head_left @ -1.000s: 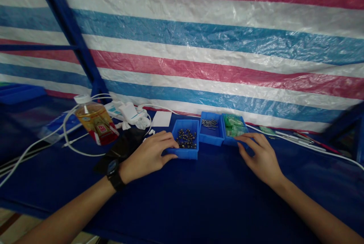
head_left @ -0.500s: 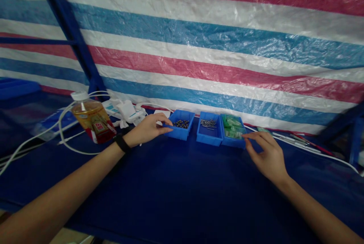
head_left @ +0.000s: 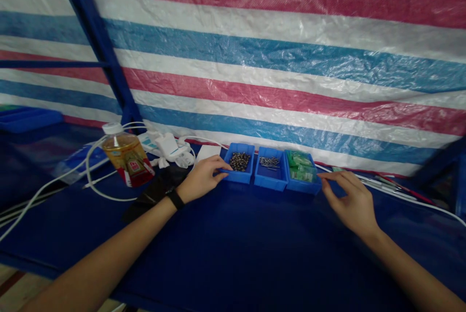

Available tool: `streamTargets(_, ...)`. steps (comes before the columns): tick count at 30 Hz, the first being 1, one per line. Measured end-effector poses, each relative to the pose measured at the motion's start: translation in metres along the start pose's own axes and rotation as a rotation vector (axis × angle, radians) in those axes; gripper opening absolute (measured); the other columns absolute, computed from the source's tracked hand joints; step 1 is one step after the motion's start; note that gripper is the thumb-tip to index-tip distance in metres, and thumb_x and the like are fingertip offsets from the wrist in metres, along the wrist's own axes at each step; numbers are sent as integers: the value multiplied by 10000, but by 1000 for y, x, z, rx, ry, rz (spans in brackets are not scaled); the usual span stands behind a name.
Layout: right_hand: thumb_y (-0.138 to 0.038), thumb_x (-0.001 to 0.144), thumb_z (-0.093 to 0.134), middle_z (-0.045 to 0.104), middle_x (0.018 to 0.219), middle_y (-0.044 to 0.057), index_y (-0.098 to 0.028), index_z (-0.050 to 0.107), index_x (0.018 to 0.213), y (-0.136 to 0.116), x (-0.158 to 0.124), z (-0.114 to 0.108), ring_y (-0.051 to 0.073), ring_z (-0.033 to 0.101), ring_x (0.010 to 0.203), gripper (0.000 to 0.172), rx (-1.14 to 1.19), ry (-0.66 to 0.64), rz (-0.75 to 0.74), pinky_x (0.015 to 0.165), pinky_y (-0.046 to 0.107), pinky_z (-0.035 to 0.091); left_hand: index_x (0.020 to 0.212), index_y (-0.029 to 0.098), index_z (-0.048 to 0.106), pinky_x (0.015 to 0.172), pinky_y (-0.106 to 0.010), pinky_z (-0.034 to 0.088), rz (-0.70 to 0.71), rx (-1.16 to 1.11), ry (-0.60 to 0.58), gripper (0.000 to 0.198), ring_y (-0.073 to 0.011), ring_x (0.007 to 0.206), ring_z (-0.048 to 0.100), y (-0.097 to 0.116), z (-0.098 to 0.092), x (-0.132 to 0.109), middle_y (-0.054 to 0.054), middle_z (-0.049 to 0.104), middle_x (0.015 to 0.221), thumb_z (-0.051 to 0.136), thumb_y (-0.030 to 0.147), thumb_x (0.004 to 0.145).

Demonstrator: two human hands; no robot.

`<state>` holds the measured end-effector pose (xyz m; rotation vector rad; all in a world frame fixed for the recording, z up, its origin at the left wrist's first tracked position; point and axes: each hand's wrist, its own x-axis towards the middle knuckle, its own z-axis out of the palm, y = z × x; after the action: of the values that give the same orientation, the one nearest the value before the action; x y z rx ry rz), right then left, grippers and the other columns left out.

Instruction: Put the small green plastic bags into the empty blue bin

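Three small blue bins stand in a row at the back of the table. The left bin holds many small dark and brassy metal parts. In the middle bin lie loose screws. Green plastic packets fill the right bin. My left hand, with a black band at the wrist, has its thumb and fingers closed at the near left corner of the left bin. At the other end of the row, my right hand has thumb and bent fingertips at the right bin's outer wall.
A bottle of amber drink stands to the left, among white cables and a white power strip. Beside my left wrist lies a black sheet. Pens and thin tools lie at the right. Striped tarpaulin hangs behind.
The left bin has shifted right, narrowing its gap to the middle bin, and my left hand has moved with it. My right hand stays at the right bin. The view has turned slightly.
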<state>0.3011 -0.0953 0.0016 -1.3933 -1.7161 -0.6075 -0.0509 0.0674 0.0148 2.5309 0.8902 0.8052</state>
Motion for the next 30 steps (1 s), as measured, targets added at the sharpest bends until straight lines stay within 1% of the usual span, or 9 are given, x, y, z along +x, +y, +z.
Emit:
streamTargets(5, -229, 928, 594, 723, 889, 35, -234, 694, 983, 3, -2, 2, 230, 671, 838, 114, -2, -26, 10, 813, 378, 516, 1091, 215, 701, 927, -344, 507, 46, 130, 14, 251, -202, 1012, 649, 9, 10, -11, -53, 687, 1102, 508, 167, 937)
streamTargets(9, -233, 928, 598, 722, 890, 36, -223, 691, 971, 4, -3, 4, 220, 674, 836, 103, 4, -29, -9, 808, 362, 521, 1217, 204, 640, 956, -376, 504, 176, 390, 88, 336, -235, 1119, 591, 27, 5, -17, -83, 631, 1224, 496, 121, 926)
streamTargets(12, -238, 929, 599, 723, 890, 39, -217, 689, 974, 4, -2, 2, 219, 675, 833, 102, -7, -10, -21, 814, 359, 521, 1210, 189, 636, 924, -413, 492, 364, 620, 104, 331, -273, 1131, 558, 62, -4, -16, -106, 613, 1237, 520, 110, 911)
streamTargets(14, -250, 933, 596, 723, 894, 43, -216, 687, 982, 4, -2, 1, 223, 675, 831, 109, -22, -2, -34, 811, 361, 519, 1097, 173, 670, 786, -396, 497, 554, 711, 68, 210, -249, 941, 591, 92, -8, -14, -91, 661, 1025, 533, 174, 939)
streamTargets(17, -272, 944, 585, 720, 896, 52, -217, 685, 983, 4, -3, 1, 230, 675, 827, 121, -41, -8, -52, 791, 359, 517, 958, 183, 707, 591, -338, 419, 925, 668, 13, 229, -178, 704, 568, 136, -6, -8, -48, 636, 788, 481, 152, 971)
streamTargets(20, -302, 956, 563, 718, 898, 58, -215, 682, 987, 5, -5, 3, 236, 673, 828, 151, -49, -46, -61, 786, 360, 518, 892, 230, 745, 558, -333, 390, 1120, 571, -22, 328, -159, 657, 589, 167, 2, -4, -56, 667, 766, 445, 128, 975)
streamTargets(25, -338, 955, 548, 713, 882, 52, -217, 682, 978, 4, -9, 7, 216, 672, 799, 182, -50, -114, -44, 764, 331, 525, 930, 393, 767, 594, -393, 448, 1235, 592, -50, 513, -162, 737, 665, 192, 14, -1, -9, 755, 920, 336, 121, 990)
streamTargets(27, -353, 956, 538, 708, 879, 52, -215, 684, 981, 4, -10, 7, 213, 668, 794, 202, -61, -134, -27, 752, 324, 525, 970, 443, 753, 623, -421, 462, 1250, 625, -56, 557, -163, 787, 677, 198, 15, 0, 25, 758, 990, 294, 129, 993)
streamTargets(30, -365, 954, 529, 706, 877, 57, -212, 687, 969, 4, -11, 8, 218, 668, 804, 220, -71, -148, -18, 741, 323, 525, 1059, 494, 708, 656, -429, 450, 1213, 723, -135, 588, -145, 855, 668, 203, 16, 1, 65, 738, 1087, 233, 152, 1004)
